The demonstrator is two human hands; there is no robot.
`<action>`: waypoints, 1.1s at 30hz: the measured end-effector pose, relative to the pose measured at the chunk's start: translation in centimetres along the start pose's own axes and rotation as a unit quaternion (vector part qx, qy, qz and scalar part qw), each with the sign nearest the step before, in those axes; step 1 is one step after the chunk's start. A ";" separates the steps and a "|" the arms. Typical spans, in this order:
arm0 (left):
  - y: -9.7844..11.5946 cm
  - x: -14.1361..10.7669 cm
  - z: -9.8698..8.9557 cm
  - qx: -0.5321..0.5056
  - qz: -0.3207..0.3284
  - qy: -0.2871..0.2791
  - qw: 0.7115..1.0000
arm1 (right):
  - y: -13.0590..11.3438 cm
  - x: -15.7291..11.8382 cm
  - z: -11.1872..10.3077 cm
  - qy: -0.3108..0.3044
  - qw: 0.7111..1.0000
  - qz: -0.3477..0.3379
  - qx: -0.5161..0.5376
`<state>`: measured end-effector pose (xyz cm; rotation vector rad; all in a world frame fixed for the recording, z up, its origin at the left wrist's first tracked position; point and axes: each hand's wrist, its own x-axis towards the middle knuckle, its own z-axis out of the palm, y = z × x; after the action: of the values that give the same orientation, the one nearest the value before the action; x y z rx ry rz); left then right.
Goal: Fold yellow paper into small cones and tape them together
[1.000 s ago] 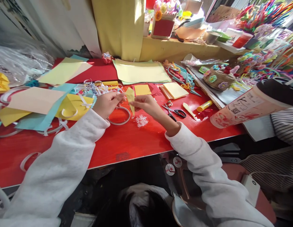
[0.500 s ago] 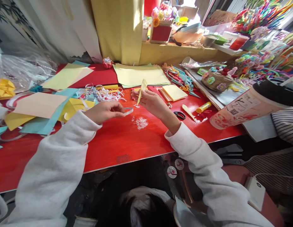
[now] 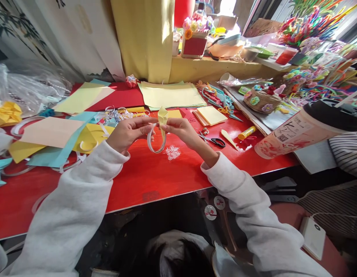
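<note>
Over the red table (image 3: 132,184), my left hand (image 3: 131,133) pinches a thin white strip (image 3: 156,151), which hangs in a loop below the fingers. My right hand (image 3: 181,131) grips a folded pale yellow paper piece (image 3: 162,115), held upright against the strip. The two hands nearly meet, and where the strip and the paper touch is partly covered by fingers. White paper scraps (image 3: 173,152) lie on the table just below the hands. Black-handled scissors (image 3: 218,142) and another folded yellow piece (image 3: 228,139) rest to the right of my right hand.
Paper sheets (image 3: 51,130) and white strips lie at the left. Behind the hands is a yellow paper stack (image 3: 172,94); small yellow sheets (image 3: 211,115) and a glue stick (image 3: 246,133) are at the right. A large cup (image 3: 308,127) stands near the right edge.
My left hand has moved right and up, bringing the strip to the yellow piece. The strip now curls into a loop, and my right hand's fingers have closed more tightly around the paper.
</note>
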<state>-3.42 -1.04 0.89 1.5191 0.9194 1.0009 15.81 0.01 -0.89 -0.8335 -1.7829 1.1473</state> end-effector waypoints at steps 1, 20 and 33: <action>-0.1 0.1 0.0 0.009 -0.005 -0.005 1.000 | -0.1 0.0 0.0 -0.001 1.000 -0.004 -0.011; -0.4 0.3 -0.6 0.142 0.009 -0.103 0.984 | -0.4 -0.2 -0.2 -0.056 0.992 -0.090 -0.070; -1.0 0.3 -0.4 0.213 0.049 -0.039 0.975 | 0.3 0.2 -0.7 -0.043 0.985 -0.119 -0.118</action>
<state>-3.74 -0.49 0.01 1.9636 1.0567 0.8394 16.43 0.58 -0.97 -0.6912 -2.0561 0.8378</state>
